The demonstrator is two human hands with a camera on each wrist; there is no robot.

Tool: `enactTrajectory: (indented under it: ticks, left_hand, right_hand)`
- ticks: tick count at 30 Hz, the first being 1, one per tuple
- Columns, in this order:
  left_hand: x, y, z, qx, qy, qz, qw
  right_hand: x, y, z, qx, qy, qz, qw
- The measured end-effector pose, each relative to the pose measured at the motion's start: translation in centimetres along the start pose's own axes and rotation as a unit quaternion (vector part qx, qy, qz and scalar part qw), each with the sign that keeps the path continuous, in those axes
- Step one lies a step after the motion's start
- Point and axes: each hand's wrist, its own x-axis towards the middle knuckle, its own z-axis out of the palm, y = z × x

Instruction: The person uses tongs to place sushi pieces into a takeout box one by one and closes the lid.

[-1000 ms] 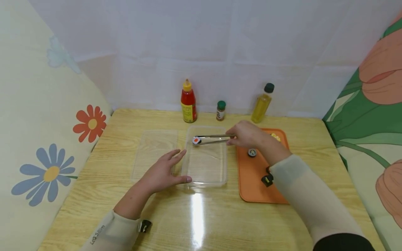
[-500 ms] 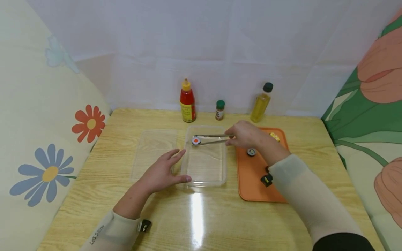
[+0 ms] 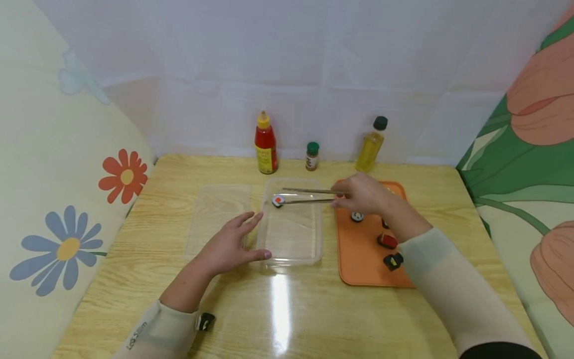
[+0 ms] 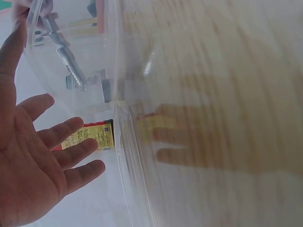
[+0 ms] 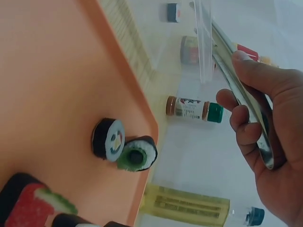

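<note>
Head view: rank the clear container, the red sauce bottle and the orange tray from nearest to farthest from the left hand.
1. Clear container: just right of the left hand, whose thumb reaches its near corner.
2. Red sauce bottle: at the back of the table, beyond the container.
3. Orange tray: on the far right side of the container, by the right hand.

Behind the right hand (image 3: 365, 193), part of the orange tray (image 3: 358, 259) is hidden (its far corner). The labels on the bottles (image 3: 265, 143) beyond that tray are too small to read.
</note>
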Motion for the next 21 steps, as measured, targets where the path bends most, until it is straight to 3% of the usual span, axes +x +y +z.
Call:
enactTrajectory:
  ticks: [7, 21]
  left_hand:
    - [0.1, 0.0, -0.1, 0.006, 0.001, 0.005, 1.0000]
    - [0.1, 0.1, -0.3, 0.008, 0.000, 0.007, 0.9999]
  right_hand:
    - [-2.1, 0.0, -0.6, 0.029, 0.011, -0.005, 1.000]
    - [-6.5, 0.2, -0.7, 0.028, 0.056, 0.050, 0.997]
